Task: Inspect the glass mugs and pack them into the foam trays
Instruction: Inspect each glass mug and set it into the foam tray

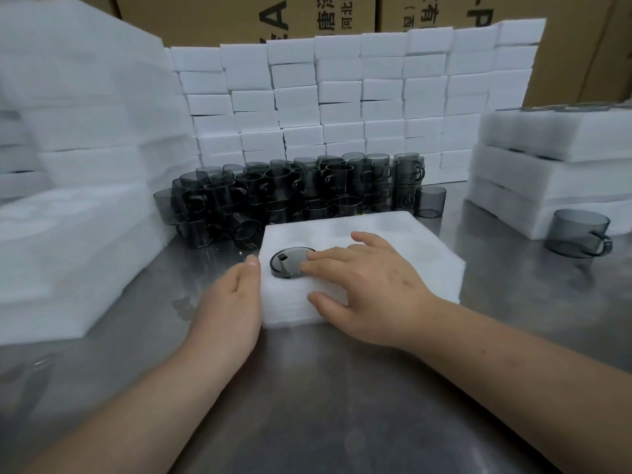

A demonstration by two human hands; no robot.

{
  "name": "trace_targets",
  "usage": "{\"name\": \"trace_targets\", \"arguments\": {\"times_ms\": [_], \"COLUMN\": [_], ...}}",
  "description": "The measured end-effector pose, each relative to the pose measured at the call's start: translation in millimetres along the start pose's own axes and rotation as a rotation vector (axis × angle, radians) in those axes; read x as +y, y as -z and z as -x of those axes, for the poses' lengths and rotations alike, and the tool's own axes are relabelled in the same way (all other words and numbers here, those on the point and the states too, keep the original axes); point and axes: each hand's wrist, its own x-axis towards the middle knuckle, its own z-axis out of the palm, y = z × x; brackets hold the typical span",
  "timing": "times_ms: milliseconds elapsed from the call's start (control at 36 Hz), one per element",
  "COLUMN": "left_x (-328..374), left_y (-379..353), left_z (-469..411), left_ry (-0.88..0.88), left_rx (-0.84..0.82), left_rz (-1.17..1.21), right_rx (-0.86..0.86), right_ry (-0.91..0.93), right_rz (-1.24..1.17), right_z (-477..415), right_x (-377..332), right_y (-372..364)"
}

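Observation:
A white foam tray lies on the steel table in front of me. One smoky grey glass mug sits sunk in its near left pocket, only its rim showing. My right hand lies flat on the tray, fingers straight, fingertips pressing on the mug's rim. My left hand rests against the tray's left edge, thumb at its top corner. Behind the tray stands a pile of several stacked grey mugs.
A single mug stands at the right beside stacked foam trays. Another mug stands right of the pile. Tall foam stacks fill the left. A wall of white boxes and cardboard cartons closes the back.

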Motion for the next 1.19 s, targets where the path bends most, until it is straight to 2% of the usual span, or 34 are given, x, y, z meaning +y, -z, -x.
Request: {"name": "trace_targets", "arguments": {"times_ms": [306, 500, 584, 695, 750, 806, 917, 973, 1028, 1195], "left_x": [-10, -14, -19, -23, -24, -22, -20, -21, -21, -22], "left_y": [-7, -12, -5, 10, 12, 9, -2, -5, -7, -4], "left_z": [-20, -48, -76, -108, -120, -128, -136, -137, -136, -132], "left_ry": [0.241, 0.331, 0.214, -0.22, -0.282, -0.225, -0.285, -0.232, -0.205, -0.291], "left_rx": [0.205, 0.197, 0.207, 0.113, 0.03, -0.038, -0.152, -0.175, -0.172, -0.047], "left_rz": [0.287, 0.314, 0.024, -0.671, -0.853, -0.921, -1.155, -1.19, -1.185, -1.134], "right_rx": [0.085, 0.075, 0.105, 0.171, 0.215, 0.244, 0.237, 0.22, 0.187, 0.166], "right_ry": [-0.022, -0.012, -0.01, 0.004, 0.011, 0.019, 0.009, 0.0, -0.011, -0.016], "right_rz": [-0.023, -0.029, -0.045, -0.058, -0.057, -0.052, -0.062, -0.066, -0.071, -0.063], "right_z": [1, 1, 1, 1, 1, 0, 0, 0, 0, 0], "right_x": [-1, 0, -1, 0, 1, 2, 2, 1, 1, 1], "right_y": [-5, -4, -5, -10, -12, -13, -13, -12, -11, -11]}}
